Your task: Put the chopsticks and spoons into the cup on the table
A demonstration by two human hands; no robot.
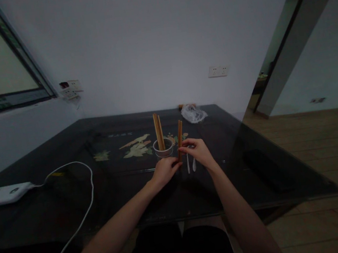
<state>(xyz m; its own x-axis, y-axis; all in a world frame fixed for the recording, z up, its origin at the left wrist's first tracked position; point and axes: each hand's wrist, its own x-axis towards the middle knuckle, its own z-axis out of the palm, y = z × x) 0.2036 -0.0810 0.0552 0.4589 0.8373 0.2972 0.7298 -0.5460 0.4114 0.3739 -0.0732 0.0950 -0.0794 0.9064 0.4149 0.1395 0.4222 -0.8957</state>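
A clear cup (163, 148) stands on the dark glass table (72, 197) with a few wooden chopsticks (158, 131) upright in it. Just right of the cup, both hands hold another pair of chopsticks (179, 135) upright. My left hand (164, 172) grips their lower end near the tabletop. My right hand (199, 151) pinches them at mid-height with thumb and fingers. Two white spoons (191, 165) lie on the table under my right hand.
A white device (3, 194) with a white cable (85, 204) lies at the left. A crumpled clear plastic bag (194, 113) sits at the table's far edge. A dark flat object (268, 169) rests at the right. Wooden floor and a doorway lie to the right.
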